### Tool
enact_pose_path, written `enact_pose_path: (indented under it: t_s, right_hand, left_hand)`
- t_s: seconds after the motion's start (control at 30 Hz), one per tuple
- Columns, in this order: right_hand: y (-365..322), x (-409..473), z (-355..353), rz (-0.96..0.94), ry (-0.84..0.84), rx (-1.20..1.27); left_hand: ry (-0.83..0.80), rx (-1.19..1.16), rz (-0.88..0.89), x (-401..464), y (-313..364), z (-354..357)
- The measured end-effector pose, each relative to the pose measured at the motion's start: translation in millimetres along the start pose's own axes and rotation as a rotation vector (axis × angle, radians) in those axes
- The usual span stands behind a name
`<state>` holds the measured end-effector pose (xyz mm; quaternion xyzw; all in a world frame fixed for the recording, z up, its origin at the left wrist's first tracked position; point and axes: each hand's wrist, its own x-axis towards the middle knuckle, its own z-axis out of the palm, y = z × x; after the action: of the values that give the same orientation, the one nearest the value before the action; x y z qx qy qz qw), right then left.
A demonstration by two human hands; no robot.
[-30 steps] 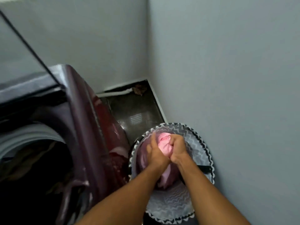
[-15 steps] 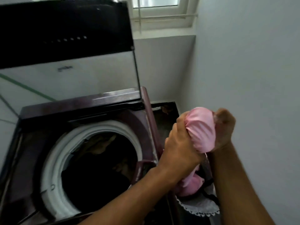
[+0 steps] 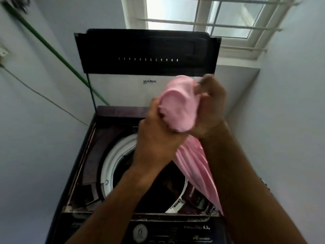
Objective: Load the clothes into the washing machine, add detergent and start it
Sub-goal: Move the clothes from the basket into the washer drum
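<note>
A dark maroon top-loading washing machine (image 3: 84,173) stands in front of me with its lid (image 3: 146,53) raised upright. Its white-rimmed drum (image 3: 109,166) is open, with dark clothes inside. Both hands hold a bunched pink garment (image 3: 179,106) above the drum's right side. My left hand (image 3: 154,138) grips it from the left and my right hand (image 3: 211,106) from the right. The garment's pleated tail (image 3: 197,168) hangs down past the machine's right edge. The control panel (image 3: 175,233) runs along the front edge.
Grey walls close in on the left and right. A barred window (image 3: 202,14) sits above the lid. A green hose (image 3: 52,50) and a thin cable (image 3: 44,97) slant down the left wall behind the machine.
Both hands lifted the pink garment out of the basket on the right and carried it up and left over the open drum. My view swung from the basket to the machine.
</note>
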<state>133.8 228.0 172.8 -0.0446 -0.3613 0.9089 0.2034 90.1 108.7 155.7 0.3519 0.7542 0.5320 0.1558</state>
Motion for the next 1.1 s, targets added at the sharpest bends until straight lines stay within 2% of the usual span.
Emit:
enact_pose_path:
  t_s: [0.07, 0.17, 0.23, 0.33, 0.43, 0.57, 0.63, 0.77, 0.9, 1.0, 1.1]
  right_hand:
    - [20, 18, 3, 0.088, 0.069, -0.213]
    - [60, 39, -17, 0.148, 0.179, -0.763]
    - [85, 41, -44, 0.23, 0.225, -0.941]
    - [116, 28, -85, 0.343, 0.304, -1.018]
    - [142, 13, -116, 0.37, 0.304, -1.114]
    - [166, 1, -141, 0.548, 0.352, -1.007]
    - [168, -2, -146, 0.577, 0.381, -1.004]
    - [150, -6, -153, 0.46, 0.433, -1.128]
    - [108, -16, -160, 0.297, 0.469, -1.424]
    - [80, -34, -178, 0.199, 0.509, -1.618]
    - [58, -64, -206, 0.283, 0.58, -1.736]
  left_hand:
    - [0.066, 0.09, -0.066, 10, -25, -21]
    - [0.105, 0.233, -0.183, 21, -80, -29]
    - [0.097, 0.311, -0.209, 20, -115, -23]
    - [0.013, 0.426, -0.223, 8, -156, -9]
    - [-0.075, 0.53, -0.203, -4, -185, 1]
    - [-0.142, 0.584, -0.148, -8, -199, 11]
    - [-0.146, 0.576, -0.135, -5, -197, 15]
    - [-0.284, 0.545, -0.09, 2, -186, 34]
    - [-0.478, 0.561, -0.023, 6, -163, 66]
    - [-0.562, 0.5, 0.031, 5, -148, 95]
    - [-0.611, 0.471, 0.16, 1, -137, 125]
